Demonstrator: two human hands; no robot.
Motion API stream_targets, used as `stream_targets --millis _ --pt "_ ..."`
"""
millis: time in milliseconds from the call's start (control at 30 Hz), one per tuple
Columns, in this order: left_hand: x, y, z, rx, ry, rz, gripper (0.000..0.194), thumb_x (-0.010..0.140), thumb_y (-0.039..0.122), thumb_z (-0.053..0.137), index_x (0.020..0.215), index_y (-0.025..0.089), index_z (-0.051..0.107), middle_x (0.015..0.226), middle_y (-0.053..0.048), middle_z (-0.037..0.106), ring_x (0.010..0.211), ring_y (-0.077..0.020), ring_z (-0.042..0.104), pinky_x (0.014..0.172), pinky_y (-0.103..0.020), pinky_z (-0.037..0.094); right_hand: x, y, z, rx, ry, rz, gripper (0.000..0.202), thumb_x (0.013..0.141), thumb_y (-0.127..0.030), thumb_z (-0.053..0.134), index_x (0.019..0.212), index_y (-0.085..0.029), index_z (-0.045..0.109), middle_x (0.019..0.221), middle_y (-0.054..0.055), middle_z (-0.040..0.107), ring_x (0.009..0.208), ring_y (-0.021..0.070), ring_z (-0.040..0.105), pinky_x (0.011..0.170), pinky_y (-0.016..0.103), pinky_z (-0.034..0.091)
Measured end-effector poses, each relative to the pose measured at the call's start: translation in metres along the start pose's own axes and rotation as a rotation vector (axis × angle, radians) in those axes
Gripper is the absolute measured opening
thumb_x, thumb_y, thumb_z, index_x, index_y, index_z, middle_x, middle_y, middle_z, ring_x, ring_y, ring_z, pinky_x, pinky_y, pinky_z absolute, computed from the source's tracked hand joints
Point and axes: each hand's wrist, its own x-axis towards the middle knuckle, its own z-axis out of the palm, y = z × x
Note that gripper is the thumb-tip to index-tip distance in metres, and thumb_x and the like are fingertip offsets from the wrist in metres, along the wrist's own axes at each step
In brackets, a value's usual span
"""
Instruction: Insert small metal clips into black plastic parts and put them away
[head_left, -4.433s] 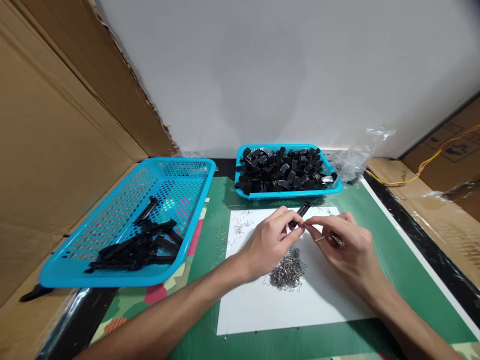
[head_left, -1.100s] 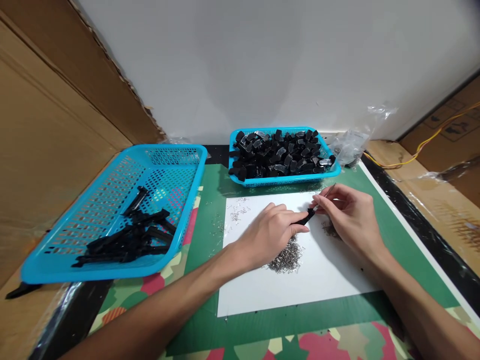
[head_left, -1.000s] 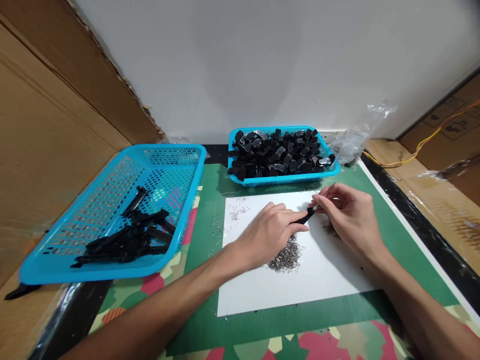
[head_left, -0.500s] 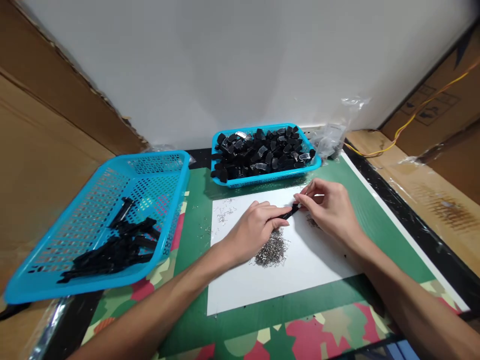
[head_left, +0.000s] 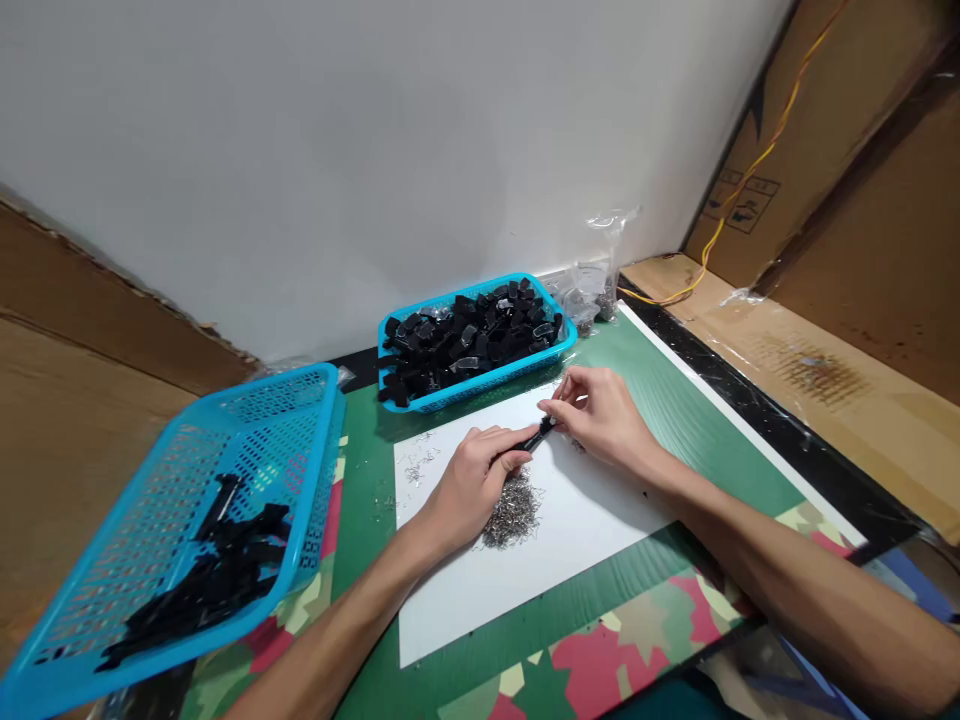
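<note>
Pale wall rises behind a green surface, with brown cartons at the far right. Over the last few seconds the view has swung right, and the black part, which pointed far, now slants to the right. That suggests the work has moved to this right end. The left basket seems to hold the same black clips as before.

The left hand is closed on the part, thumb below and fingers above, just over a heap of wire bits. The right hand has thumb and forefinger close together at the part's right end; whether they grip it, or something thin, I cannot tell.

Beneath both hands lies a white sheet, carrying the heap near its middle and loose strands toward its far left corner. Beyond the sheet stands the far basket, piled with black pieces, a clear bag just right of it.
</note>
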Motion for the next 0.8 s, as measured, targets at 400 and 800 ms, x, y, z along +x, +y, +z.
stream_targets --millis 400,800 --pt "-0.001 0.002 -0.002 -0.105 0.059 -0.043 0.034 0.103 0.026 0.057 0.128 0.021 0.078 0.097 -0.006 0.078 0.09 -0.0228 0.064 0.086 -0.036 0.046 -0.002 -0.004 0.002 0.115 0.035 -0.035 0.023 0.092 -0.029 0.071 0.073 -0.021 0.06 0.069 0.001 0.069 0.064 0.0162 0.063 0.063 0.028 0.045" --pt "-0.004 -0.005 -0.001 -0.361 0.329 -0.098 0.036 0.106 0.047 0.058 0.127 0.022 0.072 0.084 0.0 0.063 0.078 -0.0151 0.057 0.073 -0.027 0.044 -0.016 -0.02 -0.015 -0.23 -0.716 -0.191 0.01 0.093 -0.018 0.063 0.091 -0.021 0.073 0.062 -0.005 0.052 0.058 0.0114 0.043 0.057 0.027 0.029"
